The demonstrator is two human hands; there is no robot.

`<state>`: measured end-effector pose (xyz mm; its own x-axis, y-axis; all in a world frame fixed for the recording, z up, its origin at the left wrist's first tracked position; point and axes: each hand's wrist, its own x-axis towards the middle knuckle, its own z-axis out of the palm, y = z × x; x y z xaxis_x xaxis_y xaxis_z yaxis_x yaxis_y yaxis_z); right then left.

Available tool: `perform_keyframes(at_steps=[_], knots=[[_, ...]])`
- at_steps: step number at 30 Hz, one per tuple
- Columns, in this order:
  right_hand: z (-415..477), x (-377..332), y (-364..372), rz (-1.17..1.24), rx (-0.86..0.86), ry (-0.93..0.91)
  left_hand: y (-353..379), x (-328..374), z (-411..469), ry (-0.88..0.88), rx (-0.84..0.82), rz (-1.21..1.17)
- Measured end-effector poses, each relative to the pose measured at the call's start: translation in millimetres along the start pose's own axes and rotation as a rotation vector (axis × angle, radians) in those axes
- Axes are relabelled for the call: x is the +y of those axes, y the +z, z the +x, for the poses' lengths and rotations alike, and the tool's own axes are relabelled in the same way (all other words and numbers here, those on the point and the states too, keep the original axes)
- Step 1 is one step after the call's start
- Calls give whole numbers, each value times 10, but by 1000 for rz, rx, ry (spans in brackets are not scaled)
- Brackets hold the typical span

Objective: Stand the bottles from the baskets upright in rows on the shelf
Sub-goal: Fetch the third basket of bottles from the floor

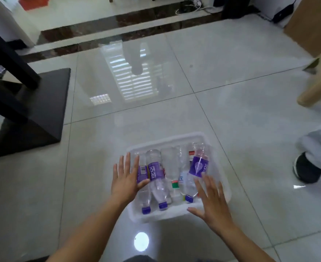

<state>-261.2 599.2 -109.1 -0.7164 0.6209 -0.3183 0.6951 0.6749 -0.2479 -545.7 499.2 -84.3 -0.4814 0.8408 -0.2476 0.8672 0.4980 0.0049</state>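
Observation:
A white plastic basket (176,138) sits on the tiled floor in front of me. Several clear bottles lie in it, most with purple labels and purple caps, such as one at the left (155,173) and one at the right (198,165). My left hand (124,178) hovers over the basket's left side, fingers spread, its thumb near a purple label. My right hand (211,199) is spread over the basket's near right corner. Neither hand holds a bottle. No shelf is in view.
A black table base (35,110) and its post stand on the floor at the left. A wooden chair leg (315,87) and another person's dark shoe (306,168) are at the right. A cardboard box (311,21) sits at the far right.

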Motion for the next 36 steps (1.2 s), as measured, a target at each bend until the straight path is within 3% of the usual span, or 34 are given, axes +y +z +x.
perform_keyframes(at_steps=[6,10,19,27,29,31,34,36], knots=[[533,-299,953,-321,239,-532,683,-96,461,131,26,69],[583,-338,988,-469,347,-608,707,-236,518,106,20,38],[627,337,682,-535,315,-750,647,-102,870,-56,4,-131],[707,1002,351,-643,275,-653,438,114,1147,-107,-244,-249],[707,1180,285,-646,328,-542,443,166,1041,-113,-286,-204],[666,1394,263,-531,430,-234,509,261,848,-124,-342,-177],[538,1577,333,-51,527,404,728,358,479,-137,-444,-272],[475,1552,377,206,409,616,821,393,380,-114,-485,-405]])
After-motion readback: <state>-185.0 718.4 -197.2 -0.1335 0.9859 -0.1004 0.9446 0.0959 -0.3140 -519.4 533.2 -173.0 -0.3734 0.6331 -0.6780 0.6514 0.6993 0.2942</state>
